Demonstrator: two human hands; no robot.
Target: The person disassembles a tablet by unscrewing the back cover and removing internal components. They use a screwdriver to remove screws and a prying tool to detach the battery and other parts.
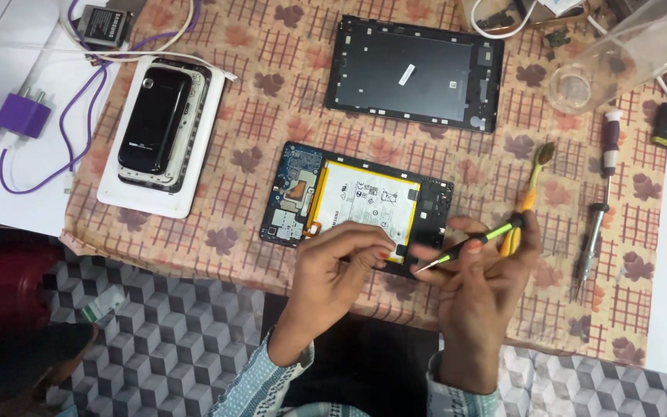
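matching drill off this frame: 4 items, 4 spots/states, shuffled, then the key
1 opened tablet
2 back cover
3 purple charger plug
4 small screwdriver

A far side of the cloth, above the tablet
B held in the right hand
C off the cloth, far left
D battery showing, under the left hand

Pairs: 1-D, 2-A, 3-C, 4-B

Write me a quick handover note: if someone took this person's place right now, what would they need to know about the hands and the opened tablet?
Left hand: fingertips pinched at the near edge of the opened tablet.
Right hand: holds a green-handled screwdriver, tip pointing toward the left fingertips.
Done: back cover is off, lying farther up the cloth; battery exposed.
Left: battery still seated in the tablet.
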